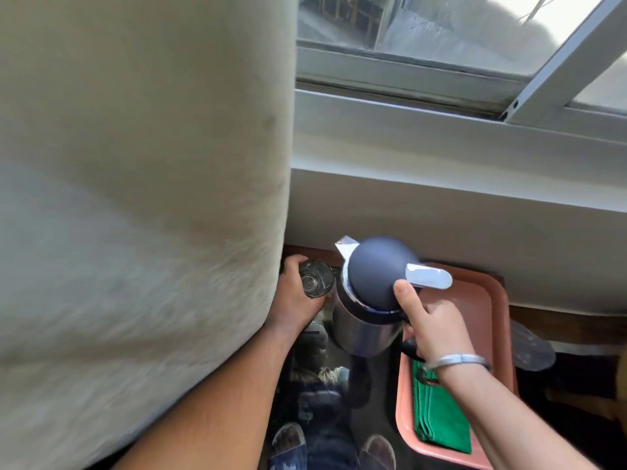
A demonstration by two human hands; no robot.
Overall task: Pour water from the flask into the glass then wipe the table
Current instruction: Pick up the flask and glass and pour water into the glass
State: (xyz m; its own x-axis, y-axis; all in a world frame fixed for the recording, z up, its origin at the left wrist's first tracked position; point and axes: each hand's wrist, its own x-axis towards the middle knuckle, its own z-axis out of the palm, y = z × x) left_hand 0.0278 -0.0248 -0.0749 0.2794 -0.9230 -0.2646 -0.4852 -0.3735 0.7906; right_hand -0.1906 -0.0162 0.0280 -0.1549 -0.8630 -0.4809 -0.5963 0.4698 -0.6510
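A steel flask (366, 320) with a dark blue domed lid and a silver spout stands upright on a glass table, seen from above. My right hand (431, 327) grips its black handle, thumb against the lid by the silver lever. Just left of the flask is a clear drinking glass (315, 278), and my left hand (295, 296) is wrapped around it. The spout points up and left, close to the glass. A folded green cloth (441, 415) lies in a salmon-coloured tray (498, 320) under my right wrist.
A large cream curtain (135, 198) hangs over the left half of the view. A white window sill and wall (441, 198) rise behind the table. Feet in sandals (332, 446) show through the glass tabletop. A dark object (532, 347) lies right of the tray.
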